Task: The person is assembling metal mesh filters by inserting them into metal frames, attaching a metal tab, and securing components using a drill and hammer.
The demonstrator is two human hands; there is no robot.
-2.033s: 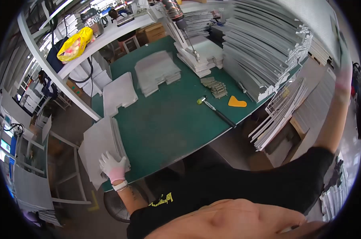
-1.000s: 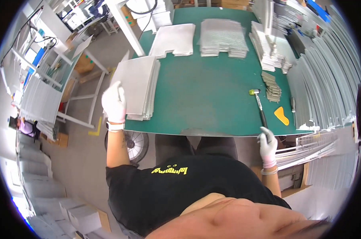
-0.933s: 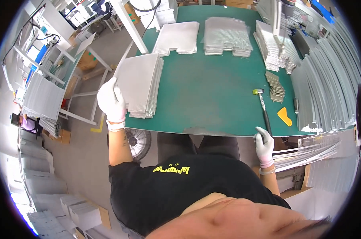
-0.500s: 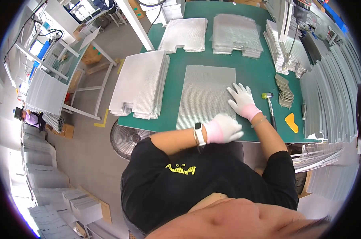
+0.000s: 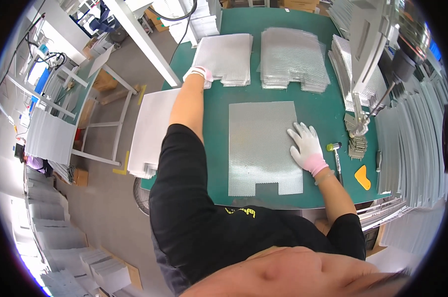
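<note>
so — right hand (image 5: 307,149) touches mesh sheet (image 5: 261,148)

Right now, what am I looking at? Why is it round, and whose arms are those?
There's no robot here. A person wears a camera on their head, looking down. Its very wide lens makes the picture round and bends straight edges. The arms belong to that person, who wears whitish gloves. The right hand lies spread open, its fingers at the right edge of a grey mesh sheet with a notch in its near edge. The left hand reaches to a stack of mesh sheets; I can't tell whether it grips any. The green table also carries other stacks, a hammer, a yellow-orange scraper and small metal pieces.
</note>
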